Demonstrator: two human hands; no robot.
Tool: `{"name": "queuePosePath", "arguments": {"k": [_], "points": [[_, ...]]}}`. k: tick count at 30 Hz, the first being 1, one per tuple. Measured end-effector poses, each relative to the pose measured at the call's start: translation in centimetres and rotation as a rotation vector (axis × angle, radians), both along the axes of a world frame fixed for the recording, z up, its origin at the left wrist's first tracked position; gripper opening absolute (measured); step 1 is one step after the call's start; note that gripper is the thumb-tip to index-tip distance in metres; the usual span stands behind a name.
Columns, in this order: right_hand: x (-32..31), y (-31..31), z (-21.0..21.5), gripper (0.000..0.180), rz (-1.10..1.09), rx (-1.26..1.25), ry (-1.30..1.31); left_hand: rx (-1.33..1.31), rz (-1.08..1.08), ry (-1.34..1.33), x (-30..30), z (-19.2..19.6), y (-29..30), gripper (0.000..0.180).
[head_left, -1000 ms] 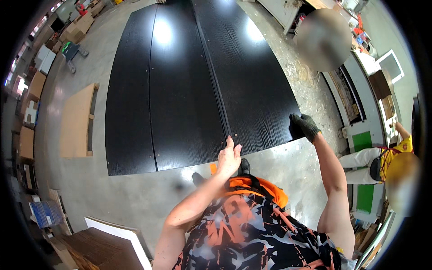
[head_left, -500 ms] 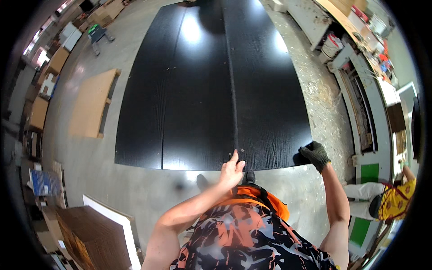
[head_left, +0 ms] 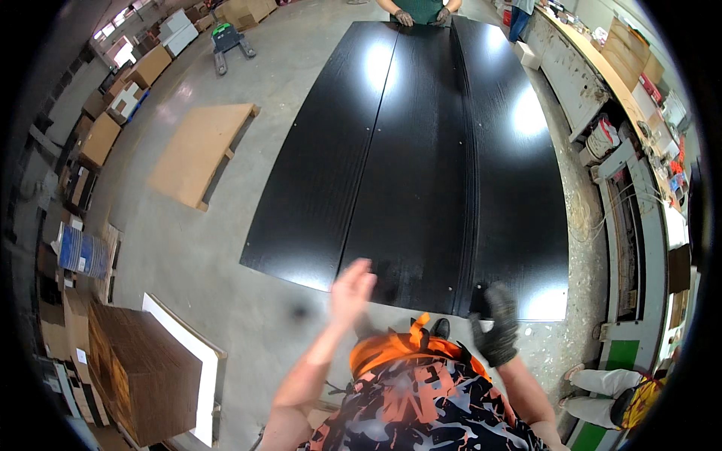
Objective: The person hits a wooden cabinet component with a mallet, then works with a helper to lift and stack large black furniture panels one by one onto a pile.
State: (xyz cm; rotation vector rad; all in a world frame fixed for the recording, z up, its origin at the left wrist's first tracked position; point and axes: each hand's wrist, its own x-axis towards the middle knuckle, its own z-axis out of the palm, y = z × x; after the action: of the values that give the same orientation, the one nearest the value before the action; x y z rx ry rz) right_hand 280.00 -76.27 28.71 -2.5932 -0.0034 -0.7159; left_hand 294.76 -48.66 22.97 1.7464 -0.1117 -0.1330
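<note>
Black wood-grain boards (head_left: 421,173) lie side by side lengthwise before me, with small fittings or holes dotted along them. The right-hand board (head_left: 519,195) meets the middle one along a dark seam. My bare left hand (head_left: 352,293) hovers at the near edge by the left seam, blurred, its fingers loosely extended and holding nothing I can see. Near the front edge of the right-hand board, my right hand (head_left: 496,327) in a dark knitted glove is open, thumb apart from the fingers. Whether it touches the board I cannot tell.
At the far end stands a co-worker with gloved hands (head_left: 406,18) at the boards. A tan panel (head_left: 203,154) lies to the left, a pallet truck (head_left: 228,45) beyond it. Brown stacked boards (head_left: 147,368) stand near left. A workbench (head_left: 624,83) lines the right; another person (head_left: 617,398) is near right.
My left hand has lifted off the seam between the boards and moved left. My right hand has left the right-hand corner and come inward. The view has shifted, showing the co-worker at the far end.
</note>
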Motion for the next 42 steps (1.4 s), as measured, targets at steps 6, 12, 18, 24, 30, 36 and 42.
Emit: {"name": "queuePosePath", "arguments": {"k": [6, 12, 18, 24, 30, 36, 42], "points": [[2.3, 10.3, -2.3, 0.047, 0.135, 0.173, 0.308, 0.590, 0.451, 0.009, 9.6, 1.5, 18.2, 0.072], [5.1, 12.6, -5.9, 0.054, -0.104, 0.130, 0.465, 0.657, 0.242, 0.353, 13.7, -4.0, 24.2, 0.064], [5.6, 12.2, -8.5, 0.060, -0.072, -0.167, 0.521, 0.568, 0.303, 0.347, 13.4, -3.5, 23.4, 0.044], [7.5, 13.6, -9.0, 0.071, -0.045, -0.208, 0.519, 0.475, 0.294, 0.396, 15.0, -5.4, 25.4, 0.043], [8.9, 14.0, -7.8, 0.074, 0.027, -0.210, 0.568, 0.517, 0.259, 0.542, 16.5, -4.9, 27.1, 0.045], [9.2, 14.2, -7.7, 0.077, -0.059, -0.252, 0.639, 0.313, 0.160, 0.623, 17.2, -5.8, 26.6, 0.040], [10.8, 17.1, -5.6, 0.076, -0.132, -0.205, 0.668, 0.353, -0.041, 0.734, 18.6, -6.5, 27.8, 0.045]]}}
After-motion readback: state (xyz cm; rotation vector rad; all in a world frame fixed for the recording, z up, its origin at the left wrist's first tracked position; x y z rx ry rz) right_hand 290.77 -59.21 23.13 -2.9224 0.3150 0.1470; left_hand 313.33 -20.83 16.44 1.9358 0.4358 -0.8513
